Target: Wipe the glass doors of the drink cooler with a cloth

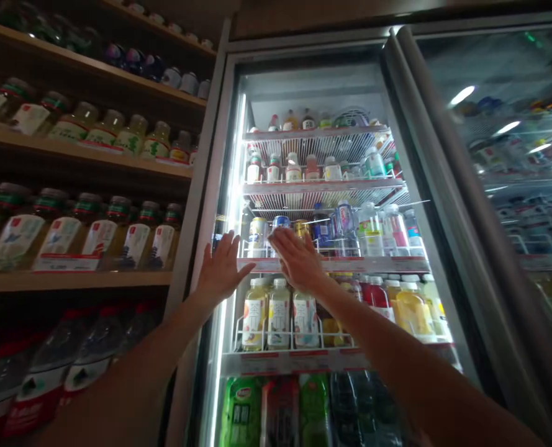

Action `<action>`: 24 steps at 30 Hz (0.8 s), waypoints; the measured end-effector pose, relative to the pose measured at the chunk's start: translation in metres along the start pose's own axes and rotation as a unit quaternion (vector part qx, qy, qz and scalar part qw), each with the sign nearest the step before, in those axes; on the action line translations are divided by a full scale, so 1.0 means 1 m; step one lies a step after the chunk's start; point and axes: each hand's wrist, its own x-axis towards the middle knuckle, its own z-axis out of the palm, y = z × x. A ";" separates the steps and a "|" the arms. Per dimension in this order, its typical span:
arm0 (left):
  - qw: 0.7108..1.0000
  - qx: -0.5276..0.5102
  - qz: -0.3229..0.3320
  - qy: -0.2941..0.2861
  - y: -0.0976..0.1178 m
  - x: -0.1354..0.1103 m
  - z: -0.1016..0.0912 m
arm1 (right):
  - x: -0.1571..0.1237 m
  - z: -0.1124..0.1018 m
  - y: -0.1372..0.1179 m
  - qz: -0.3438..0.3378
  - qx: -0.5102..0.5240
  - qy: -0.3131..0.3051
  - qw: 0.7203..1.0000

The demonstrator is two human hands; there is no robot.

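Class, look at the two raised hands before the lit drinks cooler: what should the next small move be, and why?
Perhaps ease the right hand slowly forward, toward the blue can: the hand is open, shows nothing held and partly covers that can in this view, though whether anything bars the way is unclear.

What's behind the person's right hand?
Behind the right hand, tops of a blue can and a gold can show; it hides most of their lower parts and part of the shelf edge.

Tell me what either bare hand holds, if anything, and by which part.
Nothing appears held: the left hand is open, and the right hand is open before a blue-and-white cylindrical can.
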 end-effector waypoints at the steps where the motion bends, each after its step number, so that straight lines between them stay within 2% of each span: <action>1: 1.000 0.000 0.001 -0.008 0.001 0.000 0.001 | -0.005 -0.005 0.016 0.033 -0.010 0.009 0.999; 3: 1.000 0.003 -0.001 -0.023 0.001 0.000 0.002 | -0.015 -0.017 0.056 0.145 -0.038 0.035 0.988; 5: 0.999 0.005 -0.007 -0.033 0.001 0.000 0.003 | -0.023 -0.028 0.089 0.266 -0.067 0.069 0.959; 7: 0.999 0.002 -0.010 -0.032 0.002 0.000 0.003 | -0.028 -0.033 0.099 0.331 -0.080 0.094 0.935; 8: 1.000 -0.001 -0.011 -0.026 0.002 0.001 0.004 | -0.029 -0.032 0.095 0.323 -0.077 0.094 0.939; 9: 1.000 -0.003 -0.011 -0.017 0.002 0.001 0.006 | -0.030 -0.030 0.086 0.282 -0.068 0.082 0.953; 11: 1.000 -0.010 -0.011 0.004 0.003 0.002 0.009 | -0.030 -0.023 0.066 0.132 -0.044 0.035 0.990; 12: 1.000 -0.014 -0.012 0.013 0.003 0.001 0.010 | -0.031 -0.020 0.059 0.063 -0.037 0.015 0.997; 13: 1.000 -0.019 -0.013 0.021 0.003 0.001 0.011 | -0.033 -0.020 0.058 0.025 -0.036 0.003 0.999; 14: 0.999 -0.024 -0.014 0.027 0.003 0.002 0.012 | -0.037 -0.021 0.064 0.024 -0.039 0.002 0.999; 15: 0.999 -0.029 -0.015 0.033 0.003 0.003 0.011 | -0.041 -0.026 0.076 0.061 -0.046 0.013 0.997; 16: 0.999 -0.032 -0.017 0.040 0.003 0.004 0.010 | -0.045 -0.032 0.093 0.128 -0.055 0.034 0.990; 18: 0.997 -0.037 -0.030 0.055 0.002 0.010 0.007 | -0.051 -0.046 0.132 0.276 -0.068 0.091 0.954; 20: 0.996 -0.040 -0.044 0.073 0.002 0.021 0.002 | -0.051 -0.055 0.163 0.367 -0.075 0.140 0.916; 22: 0.994 -0.043 -0.051 0.086 0.005 0.036 -0.001 | -0.039 -0.055 0.171 0.386 -0.077 0.158 0.906; 24: 0.993 -0.046 -0.053 0.094 0.013 0.053 -0.004 | -0.017 -0.046 0.154 0.346 -0.071 0.145 0.924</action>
